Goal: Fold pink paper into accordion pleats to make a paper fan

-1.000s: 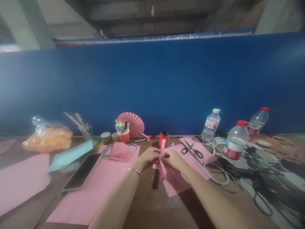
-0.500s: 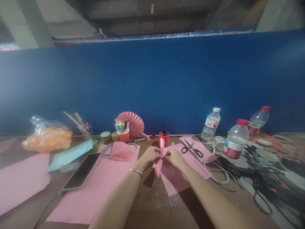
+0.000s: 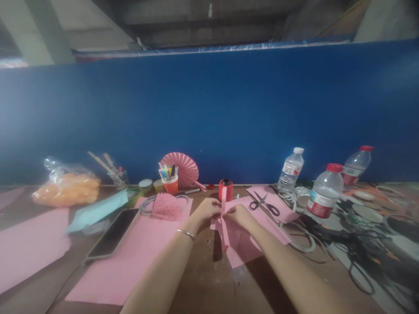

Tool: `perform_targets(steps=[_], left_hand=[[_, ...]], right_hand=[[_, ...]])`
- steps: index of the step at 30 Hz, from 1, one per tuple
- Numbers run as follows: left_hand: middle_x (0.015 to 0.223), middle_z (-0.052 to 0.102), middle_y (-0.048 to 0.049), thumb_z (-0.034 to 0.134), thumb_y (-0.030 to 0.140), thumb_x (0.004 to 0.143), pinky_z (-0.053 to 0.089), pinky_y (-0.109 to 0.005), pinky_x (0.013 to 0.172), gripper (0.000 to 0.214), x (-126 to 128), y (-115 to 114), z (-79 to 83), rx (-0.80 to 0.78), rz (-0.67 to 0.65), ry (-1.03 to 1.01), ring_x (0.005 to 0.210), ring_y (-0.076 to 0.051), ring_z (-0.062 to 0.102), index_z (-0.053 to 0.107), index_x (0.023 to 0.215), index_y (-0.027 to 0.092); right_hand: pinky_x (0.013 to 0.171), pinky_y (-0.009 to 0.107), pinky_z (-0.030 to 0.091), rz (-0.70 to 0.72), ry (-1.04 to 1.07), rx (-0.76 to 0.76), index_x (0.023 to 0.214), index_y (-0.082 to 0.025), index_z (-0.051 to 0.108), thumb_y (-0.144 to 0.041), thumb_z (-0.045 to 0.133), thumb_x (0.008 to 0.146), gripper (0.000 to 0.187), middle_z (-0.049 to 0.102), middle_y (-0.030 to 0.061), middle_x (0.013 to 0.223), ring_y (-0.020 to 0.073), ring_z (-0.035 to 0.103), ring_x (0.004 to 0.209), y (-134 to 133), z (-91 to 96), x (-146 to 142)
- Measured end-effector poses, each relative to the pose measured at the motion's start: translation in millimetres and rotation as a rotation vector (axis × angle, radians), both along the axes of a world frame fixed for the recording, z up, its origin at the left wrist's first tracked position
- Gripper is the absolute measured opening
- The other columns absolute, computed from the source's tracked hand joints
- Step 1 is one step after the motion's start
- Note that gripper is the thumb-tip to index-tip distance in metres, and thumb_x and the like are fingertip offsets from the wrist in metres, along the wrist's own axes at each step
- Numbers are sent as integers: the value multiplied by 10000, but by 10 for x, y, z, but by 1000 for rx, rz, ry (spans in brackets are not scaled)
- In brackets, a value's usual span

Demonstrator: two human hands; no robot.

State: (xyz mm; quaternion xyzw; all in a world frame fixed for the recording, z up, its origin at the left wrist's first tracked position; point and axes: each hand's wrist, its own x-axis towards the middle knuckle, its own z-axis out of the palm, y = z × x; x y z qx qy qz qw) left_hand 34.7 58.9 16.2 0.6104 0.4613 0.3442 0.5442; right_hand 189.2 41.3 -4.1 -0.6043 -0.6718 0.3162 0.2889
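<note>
A narrow folded strip of pink paper [image 3: 224, 235] stands nearly upright between my hands. My left hand [image 3: 208, 211], with a silver bangle at the wrist, pinches it from the left. From the right, my right hand [image 3: 238, 215] pinches the same strip at about its middle; the fingertips of both hands nearly meet there. Under my right hand lie flat pink sheets [image 3: 240, 250]. Just beyond the hands stands a red round container [image 3: 225, 191] with a dark opening on top. Black-handled scissors [image 3: 264, 204] lie open on pink paper to the right.
A pleated pink fan [image 3: 183, 168] stands behind a cup of pens [image 3: 170, 185]. Left are a phone [image 3: 113, 235], a pink sheet [image 3: 108, 279] and a bag of orange things [image 3: 67, 189]. Water bottles [image 3: 324, 194] and tangled cables [image 3: 360, 257] crowd the right side.
The lower part of the folded paper has swung from a fanned, left-leaning position to a narrow strip pointing down and slightly right. Both hands keep their pinch in nearly the same place.
</note>
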Motion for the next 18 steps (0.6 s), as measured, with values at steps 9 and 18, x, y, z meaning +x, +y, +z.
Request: perform_targets(steps=[9,18], left_hand=[[498,519,27,605,191,566,387,-206,483,115,-46,-21,193,2,-60,77,473,-92,509,547,636,121],[615,632,-46,625,280,570,380,-218,511,212,-210,87,198,-41,-229,281,591,-145,579,661,697,115]], right_hand=[[440,216,199,8,177,40,580,-123,643,-424,568,646,317,405,-43,441,82,320,455,-30,67,-22],[447,230,159,-17,257,86,447,-145,507,-402,554,653,333,292,-57,434,77,252,455,-35,117,-20]])
